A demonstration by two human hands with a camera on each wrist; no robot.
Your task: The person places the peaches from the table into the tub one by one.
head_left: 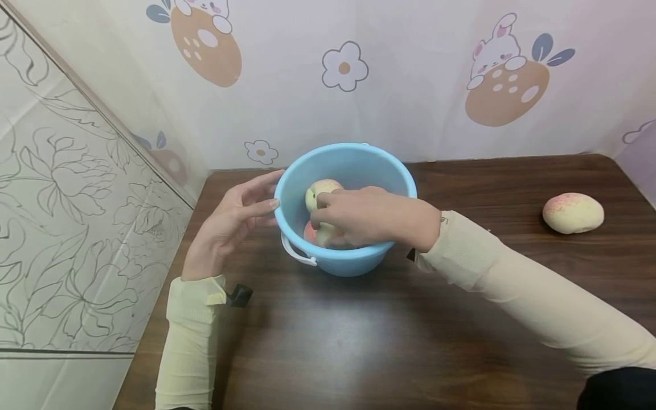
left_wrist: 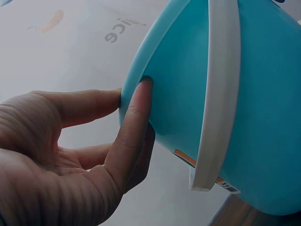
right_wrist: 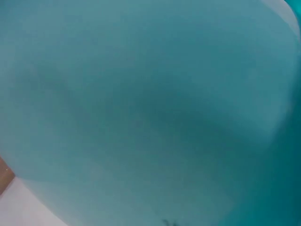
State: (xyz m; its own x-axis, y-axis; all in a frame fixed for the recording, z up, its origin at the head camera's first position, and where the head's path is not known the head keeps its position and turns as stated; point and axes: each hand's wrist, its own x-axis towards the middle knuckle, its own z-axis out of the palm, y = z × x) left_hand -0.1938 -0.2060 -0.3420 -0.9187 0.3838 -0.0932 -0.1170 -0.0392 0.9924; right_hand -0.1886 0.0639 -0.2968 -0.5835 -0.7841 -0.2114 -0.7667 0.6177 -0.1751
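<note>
A light blue bucket [head_left: 343,263] with a white handle [head_left: 297,250] stands upright on the table. My left hand [head_left: 233,219] is at its left side, thumb on the rim and other fingers against the outer wall just below it. The left wrist view shows the same fingertips at the bucket's edge [left_wrist: 181,70]. Inside the bucket my right hand [head_left: 359,213] reaches down with curled fingers over a pale peach [head_left: 326,232], which it partly hides. Another peach [head_left: 318,192] lies beside the fingers, and a reddish one [head_left: 309,232] shows lower down. Bucket wall [right_wrist: 141,94] fills the right wrist view.
One more yellow and pink peach [head_left: 573,213] lies on the dark wooden table [head_left: 348,341] at the far right. Behind the table hangs a wall covering [head_left: 400,74] with rabbits and flowers. A flower-patterned panel [head_left: 77,228] runs along the left.
</note>
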